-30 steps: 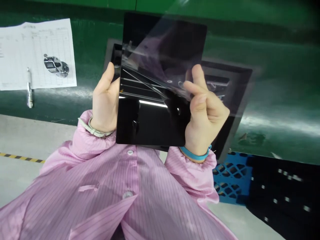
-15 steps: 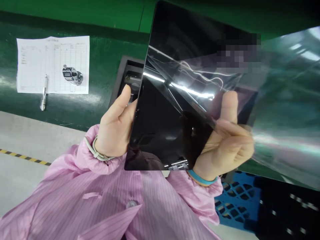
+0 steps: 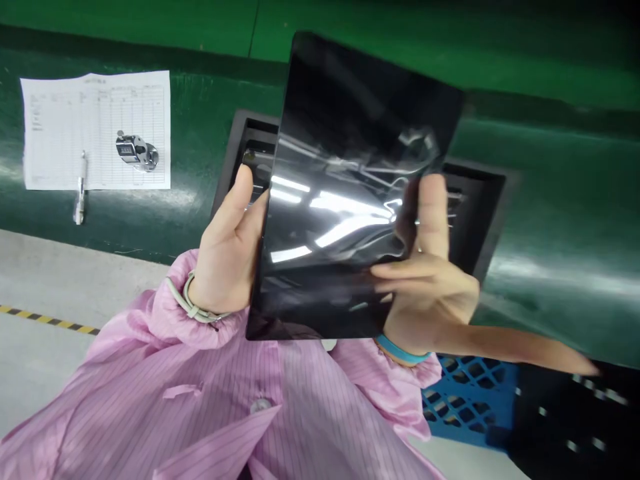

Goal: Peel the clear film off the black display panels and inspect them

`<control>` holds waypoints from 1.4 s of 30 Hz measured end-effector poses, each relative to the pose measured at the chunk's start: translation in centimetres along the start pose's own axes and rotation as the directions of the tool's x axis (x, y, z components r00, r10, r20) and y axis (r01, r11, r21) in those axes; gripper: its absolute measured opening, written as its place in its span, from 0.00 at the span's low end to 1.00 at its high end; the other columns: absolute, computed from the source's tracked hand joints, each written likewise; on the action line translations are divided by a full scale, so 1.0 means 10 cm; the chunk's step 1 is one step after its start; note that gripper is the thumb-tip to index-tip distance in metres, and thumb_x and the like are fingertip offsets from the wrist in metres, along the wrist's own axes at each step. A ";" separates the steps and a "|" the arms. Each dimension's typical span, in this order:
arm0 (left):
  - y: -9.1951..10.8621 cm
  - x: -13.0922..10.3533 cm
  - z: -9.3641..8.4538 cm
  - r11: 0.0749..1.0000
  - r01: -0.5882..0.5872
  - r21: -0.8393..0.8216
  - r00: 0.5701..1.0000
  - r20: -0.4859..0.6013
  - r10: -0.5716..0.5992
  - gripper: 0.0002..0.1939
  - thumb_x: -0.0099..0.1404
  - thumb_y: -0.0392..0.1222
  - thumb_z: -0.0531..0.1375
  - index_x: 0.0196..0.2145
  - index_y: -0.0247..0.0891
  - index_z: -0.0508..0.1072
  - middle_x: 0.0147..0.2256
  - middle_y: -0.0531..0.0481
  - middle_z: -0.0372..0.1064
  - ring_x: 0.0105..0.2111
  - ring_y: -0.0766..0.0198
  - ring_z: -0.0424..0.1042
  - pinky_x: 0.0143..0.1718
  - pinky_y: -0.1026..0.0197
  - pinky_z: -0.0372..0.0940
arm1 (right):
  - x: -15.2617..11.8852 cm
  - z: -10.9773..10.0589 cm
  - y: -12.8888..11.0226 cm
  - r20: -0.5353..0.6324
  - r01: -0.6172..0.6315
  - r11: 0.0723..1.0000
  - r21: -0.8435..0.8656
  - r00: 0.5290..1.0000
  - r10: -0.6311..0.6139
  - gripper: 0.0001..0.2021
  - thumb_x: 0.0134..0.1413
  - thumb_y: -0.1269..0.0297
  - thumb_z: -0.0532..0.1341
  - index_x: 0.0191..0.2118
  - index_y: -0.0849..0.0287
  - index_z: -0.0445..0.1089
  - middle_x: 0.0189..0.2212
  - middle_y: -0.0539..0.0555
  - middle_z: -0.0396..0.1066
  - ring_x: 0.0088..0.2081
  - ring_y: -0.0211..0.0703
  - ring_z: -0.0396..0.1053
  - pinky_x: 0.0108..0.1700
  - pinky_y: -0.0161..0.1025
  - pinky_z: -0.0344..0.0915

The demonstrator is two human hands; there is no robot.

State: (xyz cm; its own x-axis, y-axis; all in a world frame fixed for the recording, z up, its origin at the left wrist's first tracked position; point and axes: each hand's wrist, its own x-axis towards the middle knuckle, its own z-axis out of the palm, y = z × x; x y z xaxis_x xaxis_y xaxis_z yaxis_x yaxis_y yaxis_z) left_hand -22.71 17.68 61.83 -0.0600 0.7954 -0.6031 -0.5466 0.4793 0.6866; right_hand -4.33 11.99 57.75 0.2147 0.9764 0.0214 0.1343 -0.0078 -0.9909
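Observation:
A glossy black panel (image 3: pixel 310 280) is tilted in front of my body, above a dark tray (image 3: pixel 493 200). My left hand (image 3: pixel 227 250) grips its left edge, thumb raised. My right hand (image 3: pixel 440 287) is at the lower right edge, thumb up along the side and fingers bent against the panel; motion smears it. Bright, wrinkled reflections cross the panel's face; whether clear film lies there is hard to tell. A blurred skin-toned shape (image 3: pixel 530 350) stretches right from beside my right wrist.
A printed sheet (image 3: pixel 55 147) lies on the green table (image 3: pixel 195 153) at the left, with a metal tally counter (image 3: pixel 133 149) and a pen (image 3: pixel 80 190) on it. A blue lattice crate (image 3: pixel 467 400) and a dark object with small pale pieces (image 3: pixel 565 420) are at the lower right.
The wide clear film that stretched from the panel to the right is no longer visible there. The panel's top has dropped slightly, and the tray's right part has come into view. My left hand keeps its grip.

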 end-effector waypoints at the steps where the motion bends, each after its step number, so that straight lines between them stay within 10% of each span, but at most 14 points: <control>1: -0.03 0.05 -0.01 1.000 0.009 -0.005 1.000 0.029 -0.009 0.21 0.74 0.48 0.57 0.63 0.47 0.69 0.53 0.56 0.76 0.65 0.45 0.66 0.55 0.51 0.75 | 0.00 -0.03 0.02 0.026 0.028 0.998 0.065 0.999 -0.029 0.48 0.45 0.16 0.33 0.14 0.55 0.66 0.65 0.44 0.66 0.71 0.71 0.57 0.62 0.73 0.64; 3: -0.09 0.14 -0.04 0.999 0.038 -0.034 0.995 0.094 -0.035 0.22 0.73 0.50 0.58 0.61 0.46 0.71 0.52 0.54 0.77 0.64 0.45 0.68 0.55 0.51 0.75 | -0.03 -0.08 0.07 0.032 0.031 0.985 0.167 0.999 -0.037 0.45 0.54 0.21 0.38 0.15 0.54 0.70 0.67 0.42 0.63 0.68 0.68 0.62 0.58 0.68 0.70; 6: -0.20 0.25 -0.06 0.988 0.120 -0.100 0.977 0.186 -0.100 0.20 0.72 0.52 0.59 0.57 0.45 0.75 0.48 0.51 0.79 0.61 0.47 0.72 0.54 0.52 0.76 | -0.10 -0.10 0.16 -0.012 -0.035 0.994 0.105 0.999 0.036 0.17 0.57 0.40 0.64 0.47 0.40 0.77 0.73 0.41 0.54 0.74 0.58 0.52 0.66 0.62 0.67; 9: -0.31 0.27 -0.05 0.953 0.290 -0.093 0.921 0.298 -0.251 0.14 0.70 0.50 0.62 0.47 0.41 0.80 0.44 0.48 0.81 0.58 0.47 0.74 0.54 0.51 0.76 | -0.21 -0.13 0.24 -0.111 -0.133 0.988 0.076 0.984 0.141 0.41 0.51 0.54 0.73 0.68 0.34 0.56 0.74 0.45 0.49 0.76 0.51 0.45 0.75 0.60 0.54; 13: -0.50 0.21 0.01 0.937 0.344 -0.065 0.883 0.361 -0.299 0.10 0.66 0.48 0.66 0.33 0.40 0.80 0.39 0.49 0.81 0.58 0.49 0.74 0.59 0.51 0.73 | -0.40 -0.27 0.27 -0.061 -0.419 0.893 0.166 0.899 0.434 0.32 0.55 0.50 0.68 0.64 0.47 0.66 0.65 0.52 0.68 0.68 0.55 0.64 0.69 0.58 0.64; 20: -0.86 0.13 0.10 0.989 0.145 0.009 0.937 0.321 -0.140 0.09 0.61 0.48 0.70 0.35 0.41 0.81 0.45 0.52 0.80 0.68 0.55 0.63 0.71 0.56 0.57 | -0.63 -0.58 0.35 -0.096 -0.451 0.863 0.228 0.871 0.481 0.28 0.53 0.47 0.68 0.60 0.46 0.71 0.52 0.54 0.79 0.51 0.56 0.78 0.54 0.54 0.77; 25: -0.84 0.15 0.06 0.956 0.277 0.098 0.810 0.512 -0.287 0.17 0.48 0.43 0.77 0.35 0.40 0.80 0.41 0.49 0.81 0.59 0.45 0.72 0.61 0.49 0.69 | -0.67 -0.67 0.49 -0.222 -0.269 0.955 0.123 0.931 0.291 0.35 0.44 0.53 0.75 0.60 0.44 0.69 0.51 0.53 0.79 0.45 0.53 0.79 0.42 0.49 0.80; 29: -0.71 0.23 -0.05 0.863 0.447 0.236 0.664 0.559 -0.497 0.19 0.39 0.31 0.75 0.32 0.37 0.78 0.37 0.48 0.80 0.50 0.41 0.78 0.50 0.48 0.75 | -0.59 -0.58 0.46 -0.134 -0.138 0.988 0.069 0.980 0.146 0.48 0.44 0.56 0.76 0.70 0.36 0.54 0.71 0.48 0.59 0.67 0.53 0.65 0.61 0.51 0.74; 33: -0.59 0.29 -0.25 0.916 0.355 0.186 0.792 0.460 -0.401 0.12 0.41 0.31 0.72 0.26 0.37 0.77 0.34 0.47 0.81 0.47 0.41 0.80 0.47 0.48 0.77 | -0.45 -0.50 0.39 0.052 -0.134 0.991 0.009 0.990 0.133 0.43 0.55 0.50 0.70 0.73 0.39 0.50 0.74 0.49 0.51 0.72 0.51 0.56 0.72 0.54 0.59; 36: -0.49 0.32 -0.37 0.962 0.235 0.140 0.883 0.384 -0.272 0.11 0.42 0.31 0.70 0.27 0.38 0.79 0.30 0.47 0.80 0.41 0.42 0.82 0.44 0.46 0.79 | -0.34 -0.56 0.44 -0.176 -0.219 0.952 -0.214 0.967 0.183 0.35 0.62 0.42 0.59 0.70 0.52 0.59 0.65 0.63 0.66 0.63 0.57 0.67 0.66 0.61 0.65; 39: -0.39 0.37 -0.46 0.991 0.095 0.099 0.945 0.303 -0.121 0.12 0.42 0.30 0.70 0.27 0.40 0.79 0.29 0.49 0.80 0.33 0.49 0.82 0.39 0.50 0.80 | -0.26 -0.64 0.57 -0.447 -0.423 0.690 -0.588 0.880 0.160 0.40 0.62 0.41 0.58 0.68 0.67 0.61 0.59 0.74 0.68 0.61 0.70 0.64 0.63 0.73 0.59; 42: -0.32 0.47 -0.55 0.995 -0.019 0.093 0.970 0.243 -0.004 0.12 0.41 0.30 0.69 0.25 0.44 0.77 0.29 0.54 0.81 0.33 0.55 0.81 0.37 0.57 0.79 | -0.23 -0.72 0.69 -0.418 -0.449 0.513 -0.732 0.890 0.182 0.41 0.60 0.45 0.60 0.69 0.73 0.58 0.57 0.77 0.66 0.60 0.74 0.62 0.61 0.73 0.59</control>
State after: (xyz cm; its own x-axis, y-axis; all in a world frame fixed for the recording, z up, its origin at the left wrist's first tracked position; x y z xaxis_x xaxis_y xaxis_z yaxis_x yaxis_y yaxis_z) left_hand -25.81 17.86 54.52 0.1466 0.8599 -0.4891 -0.4653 0.4962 0.7330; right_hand 3.05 8.19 51.78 0.6198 0.7776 -0.1061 0.6803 -0.5997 -0.4213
